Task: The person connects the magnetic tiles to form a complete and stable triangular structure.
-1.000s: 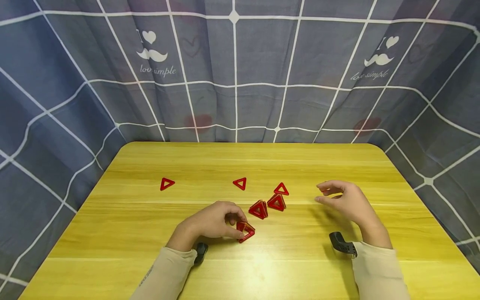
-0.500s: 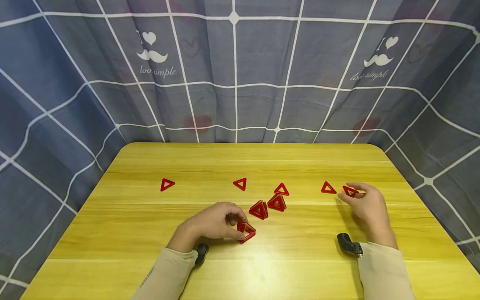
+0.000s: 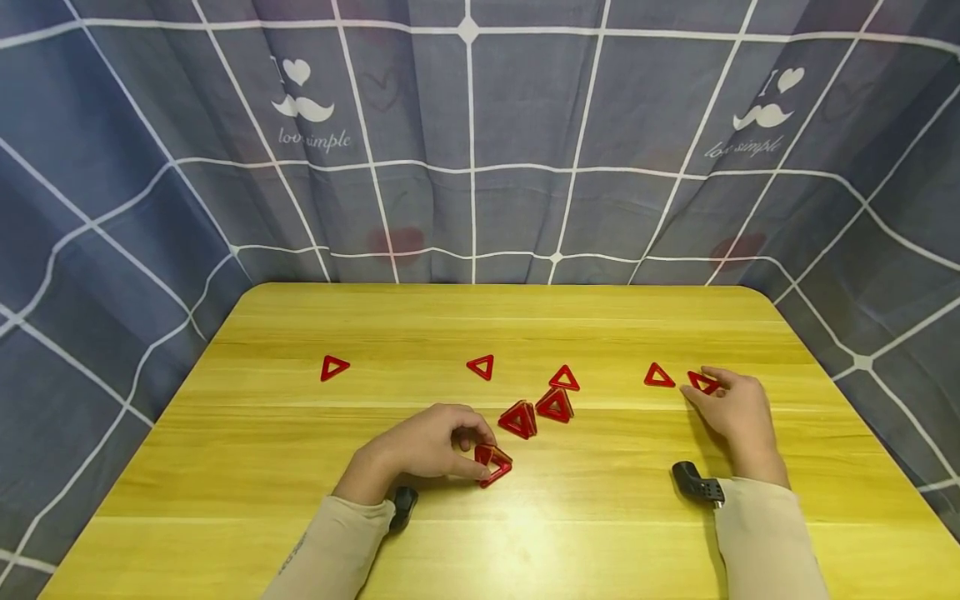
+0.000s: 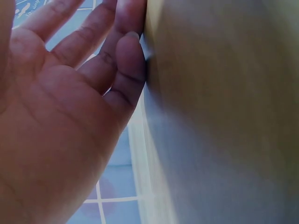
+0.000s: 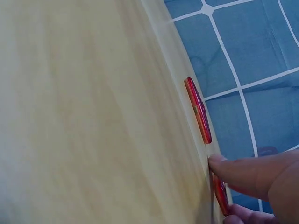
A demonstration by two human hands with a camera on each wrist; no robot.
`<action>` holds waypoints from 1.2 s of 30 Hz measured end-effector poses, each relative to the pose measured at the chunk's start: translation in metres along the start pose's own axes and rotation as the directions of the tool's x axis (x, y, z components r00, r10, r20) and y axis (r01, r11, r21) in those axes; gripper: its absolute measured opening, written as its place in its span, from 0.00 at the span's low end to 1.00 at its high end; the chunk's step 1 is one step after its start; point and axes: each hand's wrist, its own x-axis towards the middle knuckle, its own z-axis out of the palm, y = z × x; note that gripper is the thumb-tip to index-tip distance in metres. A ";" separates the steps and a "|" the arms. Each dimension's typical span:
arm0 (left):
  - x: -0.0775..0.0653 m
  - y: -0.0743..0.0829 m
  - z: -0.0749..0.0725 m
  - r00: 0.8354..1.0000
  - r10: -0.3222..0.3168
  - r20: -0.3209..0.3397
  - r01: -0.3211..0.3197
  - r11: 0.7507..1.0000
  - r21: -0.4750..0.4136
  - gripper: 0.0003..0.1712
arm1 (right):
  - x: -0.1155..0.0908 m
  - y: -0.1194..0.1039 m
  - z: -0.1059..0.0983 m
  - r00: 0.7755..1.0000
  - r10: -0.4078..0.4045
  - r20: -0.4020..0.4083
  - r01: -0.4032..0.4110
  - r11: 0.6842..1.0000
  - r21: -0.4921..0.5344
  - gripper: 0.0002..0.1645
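In the head view, my left hand (image 3: 431, 442) holds a small group of red triangular frames (image 3: 495, 465) low on the table, its thumb on their near side. The left wrist view shows that hand's palm and curled fingers (image 4: 131, 56) against the table, with the red pieces hidden. My right hand (image 3: 738, 408), at the table's right, pinches a red triangular frame (image 3: 702, 382) lying on the wood between thumb and fingers. Just left of it lies a loose red triangular frame (image 3: 658, 375). Both of these appear edge-on in the right wrist view, the pinched frame (image 5: 221, 193) being lower.
Two stacks of red triangles, the left stack (image 3: 517, 419) and right stack (image 3: 555, 405), stand mid-table. A single triangle (image 3: 564, 378) lies against the right stack. Farther left lie two more, a middle triangle (image 3: 481, 367) and a far-left triangle (image 3: 334, 367). A checked curtain (image 3: 472, 142) surrounds the table (image 3: 225, 467).
My right hand has shifted right, uncovering a loose triangle it was in front of, and now has its fingers on another beside it. My left hand has stayed in place with its pieces.
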 end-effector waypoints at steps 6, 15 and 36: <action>0.000 0.000 0.000 1.000 0.001 -0.004 -0.001 1.000 -0.001 0.15 | -0.006 -0.008 -0.006 0.995 0.082 0.059 -0.083 0.997 0.008 0.32; -0.001 0.002 -0.001 1.000 -0.012 -0.016 0.012 1.000 -0.012 0.16 | -0.011 -0.014 -0.009 0.995 0.078 0.060 -0.080 0.997 0.020 0.28; -0.001 0.003 0.000 0.999 -0.005 -0.044 0.006 0.999 0.032 0.14 | -0.028 -0.073 -0.029 0.963 -0.142 0.229 0.118 0.986 0.115 0.27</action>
